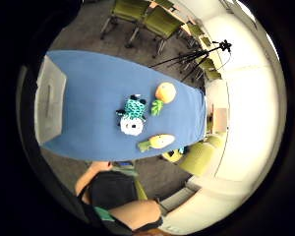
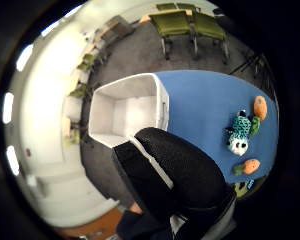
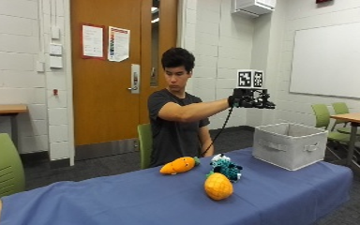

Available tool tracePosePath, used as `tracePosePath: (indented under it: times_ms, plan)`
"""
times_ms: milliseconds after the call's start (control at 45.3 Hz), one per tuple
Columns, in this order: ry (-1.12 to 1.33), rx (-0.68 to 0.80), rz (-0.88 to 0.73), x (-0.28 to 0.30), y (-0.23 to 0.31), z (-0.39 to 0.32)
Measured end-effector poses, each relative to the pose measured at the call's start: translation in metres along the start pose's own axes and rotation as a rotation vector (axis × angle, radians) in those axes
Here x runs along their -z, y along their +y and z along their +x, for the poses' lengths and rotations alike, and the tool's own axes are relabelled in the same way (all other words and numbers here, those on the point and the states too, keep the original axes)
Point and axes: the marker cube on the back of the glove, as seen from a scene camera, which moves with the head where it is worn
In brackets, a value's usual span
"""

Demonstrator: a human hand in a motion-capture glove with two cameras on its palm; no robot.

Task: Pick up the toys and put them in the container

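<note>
High over the grey fabric container (image 3: pixel 290 145) I hold my black-gloved right hand (image 3: pixel 247 100) empty, fingers curled I think, though I cannot tell for sure.

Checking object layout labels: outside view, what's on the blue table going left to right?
Carrot toy → pineapple toy → grey fabric container. The teal plush animal overlaps the pineapple's span, so I leave it unranked. The gloved right hand is raised above the table, holding nothing.
</note>
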Motion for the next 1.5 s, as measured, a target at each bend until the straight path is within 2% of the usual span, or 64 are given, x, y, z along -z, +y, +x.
tracePosePath:
  times_ms: [420,751,972,1281,1502]
  plan:
    - [0.003,0.019,0.019,0.003,0.005,0.011]
    - [-0.011,-0.024,0.016,-0.027,0.009,0.091]
    - [-0.032,-0.063,-0.032,-0.094,0.014,0.141]
    - [-0.069,-0.098,-0.128,-0.196,0.018,0.165]
    - [-0.088,-0.102,-0.233,-0.238,0.031,0.166]
